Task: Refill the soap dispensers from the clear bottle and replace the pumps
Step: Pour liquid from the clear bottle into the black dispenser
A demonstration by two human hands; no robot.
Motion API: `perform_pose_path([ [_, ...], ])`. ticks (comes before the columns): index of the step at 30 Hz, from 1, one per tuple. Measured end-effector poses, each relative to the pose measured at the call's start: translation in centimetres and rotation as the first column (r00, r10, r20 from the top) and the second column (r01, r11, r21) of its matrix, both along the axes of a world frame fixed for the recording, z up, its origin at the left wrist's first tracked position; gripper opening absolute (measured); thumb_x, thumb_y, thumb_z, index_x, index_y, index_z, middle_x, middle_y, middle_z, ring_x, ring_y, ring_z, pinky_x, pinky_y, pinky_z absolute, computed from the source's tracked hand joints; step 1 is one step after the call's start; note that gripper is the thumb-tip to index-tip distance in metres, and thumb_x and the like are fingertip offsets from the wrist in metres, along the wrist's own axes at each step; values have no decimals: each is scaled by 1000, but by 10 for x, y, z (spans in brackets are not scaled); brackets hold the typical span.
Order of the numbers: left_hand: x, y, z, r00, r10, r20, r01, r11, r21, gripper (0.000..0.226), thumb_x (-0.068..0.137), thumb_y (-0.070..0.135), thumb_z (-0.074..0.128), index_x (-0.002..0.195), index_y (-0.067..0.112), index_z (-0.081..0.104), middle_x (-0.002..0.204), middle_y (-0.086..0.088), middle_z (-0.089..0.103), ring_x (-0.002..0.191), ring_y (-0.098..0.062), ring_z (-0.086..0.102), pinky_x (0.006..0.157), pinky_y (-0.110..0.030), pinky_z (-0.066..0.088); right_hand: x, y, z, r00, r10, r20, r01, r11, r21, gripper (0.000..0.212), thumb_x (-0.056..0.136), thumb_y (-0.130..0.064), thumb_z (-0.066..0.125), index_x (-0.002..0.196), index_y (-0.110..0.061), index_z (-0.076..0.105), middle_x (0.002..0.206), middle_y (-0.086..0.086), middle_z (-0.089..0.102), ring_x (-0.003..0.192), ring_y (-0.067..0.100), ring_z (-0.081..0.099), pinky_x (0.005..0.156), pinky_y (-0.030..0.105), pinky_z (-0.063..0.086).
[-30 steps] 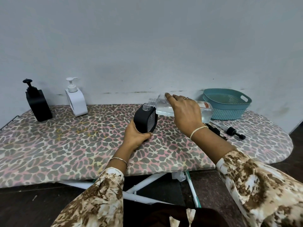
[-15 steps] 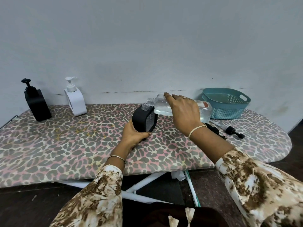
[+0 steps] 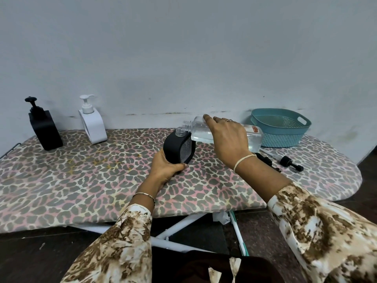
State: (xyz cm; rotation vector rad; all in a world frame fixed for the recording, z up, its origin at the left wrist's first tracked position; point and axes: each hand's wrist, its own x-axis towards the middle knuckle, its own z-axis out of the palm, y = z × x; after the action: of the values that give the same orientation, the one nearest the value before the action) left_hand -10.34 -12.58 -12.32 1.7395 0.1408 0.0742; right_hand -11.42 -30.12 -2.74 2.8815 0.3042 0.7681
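My left hand grips a black dispenser with no pump, standing on the leopard-print board; its clear threaded neck is open. My right hand holds the clear bottle almost flat, its uncapped mouth just above and to the right of that neck. The bottle is part full of clear liquid. A loose black pump lies on the board to the right, and another black part shows behind my right wrist. At the far left stand a black dispenser and a white dispenser, both with pumps on.
A teal plastic basket sits at the back right against the wall. The board's front edge runs across the lower middle of the view, with white legs and dark floor below. The board's rounded end is at the right.
The view has shifted slightly. The bottle's mouth has stayed close over the dispenser's neck, and both hands keep their grips.
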Motion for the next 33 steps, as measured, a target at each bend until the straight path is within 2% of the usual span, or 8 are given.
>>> perform_pose_path([
  [2, 0, 0, 0, 1000, -4, 2, 4, 1000, -11, 59, 63, -9, 83, 113, 11, 57, 112, -7, 67, 92, -13, 66, 70, -16, 55, 0, 0, 0, 1000, 0, 0, 0, 1000, 0, 80, 77, 6, 61, 146, -18, 30, 111, 4, 63, 93, 26, 62, 64, 30, 34],
  [5, 1, 0, -1, 1000, 4, 9, -4, 1000, -3, 60, 62, -7, 84, 111, 14, 58, 112, -6, 67, 101, -17, 65, 84, -22, 53, 0, 0, 0, 1000, 1, -1, -1, 1000, 1, 80, 75, 6, 62, 145, -18, 30, 109, 4, 63, 92, 26, 62, 64, 30, 34],
  [6, 1, 0, -1, 1000, 3, 8, -3, 1000, -5, 60, 61, -7, 85, 111, 14, 57, 112, -5, 67, 101, -17, 64, 83, -21, 53, -1, 0, 0, 1000, 2, 0, -2, 1000, -1, 81, 75, 6, 62, 145, -18, 30, 108, 4, 63, 92, 26, 62, 63, 30, 34],
  [10, 1, 0, -1, 1000, -2, 7, 2, 1000, -7, 59, 62, -7, 84, 110, 15, 57, 109, -3, 66, 98, -14, 64, 64, -8, 50, -1, 1, 1, 1000, 3, 6, -3, 1000, -8, 81, 76, 7, 62, 146, -18, 30, 108, 4, 63, 92, 26, 62, 63, 30, 34],
  [18, 3, 1, -3, 1000, 0, 10, 0, 1000, 8, 58, 62, -6, 85, 107, 18, 57, 108, -2, 67, 103, -17, 64, 93, -29, 51, -1, 2, 4, 1000, 1, -4, -1, 1000, -18, 76, 75, 6, 63, 141, -17, 34, 104, 4, 63, 92, 27, 62, 63, 31, 34],
  [23, 4, 2, -3, 1000, -1, 16, 1, 1000, 11, 59, 62, -6, 84, 110, 15, 58, 111, -4, 67, 104, -18, 64, 97, -33, 51, -3, 3, 5, 1000, -4, -5, 4, 1000, -29, 73, 76, 6, 63, 139, -17, 35, 100, 4, 62, 90, 26, 63, 63, 31, 34],
  [29, 4, 1, -3, 1000, 11, 24, -11, 1000, 6, 60, 62, -8, 83, 115, 7, 58, 113, -8, 68, 105, -20, 64, 95, -31, 51, -3, 3, 5, 1000, -4, -6, 3, 999, -36, 68, 77, 5, 61, 136, -17, 37, 99, 4, 63, 89, 27, 63, 62, 32, 33],
  [33, 4, 1, -4, 999, 16, 33, -16, 1000, 10, 59, 62, -8, 83, 114, 7, 59, 113, -8, 68, 104, -20, 64, 90, -27, 51, -3, 4, 6, 1000, -7, -10, 6, 999, -39, 73, 77, 4, 62, 141, -16, 33, 100, 5, 62, 90, 27, 62, 62, 32, 34],
])
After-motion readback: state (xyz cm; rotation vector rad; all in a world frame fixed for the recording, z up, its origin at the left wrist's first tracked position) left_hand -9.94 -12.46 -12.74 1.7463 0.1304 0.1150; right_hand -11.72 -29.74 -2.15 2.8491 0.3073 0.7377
